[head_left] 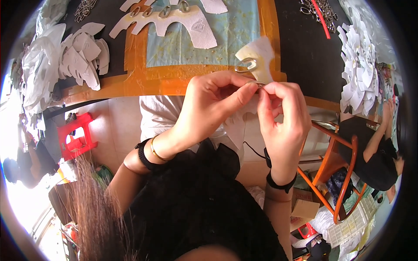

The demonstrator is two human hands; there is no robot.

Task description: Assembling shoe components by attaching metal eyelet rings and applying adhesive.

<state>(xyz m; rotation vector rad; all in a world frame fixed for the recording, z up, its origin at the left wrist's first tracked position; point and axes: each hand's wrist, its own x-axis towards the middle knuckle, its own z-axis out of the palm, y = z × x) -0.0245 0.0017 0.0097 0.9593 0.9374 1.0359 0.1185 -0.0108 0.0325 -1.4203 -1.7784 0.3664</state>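
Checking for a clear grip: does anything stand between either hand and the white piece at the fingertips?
Nothing visible blocks either: the left hand and right hand meet at the near end of the white piece. A small metal part shows where they meet; exact contact is hidden. The larger metal loop lies beyond.

Cream-white curved flat piece (262,53) at one o'clock; yellow-flecked light-blue thin sheet (237,26) at twelve; glossy orange border (139,85) around it; flat black surface (300,52).
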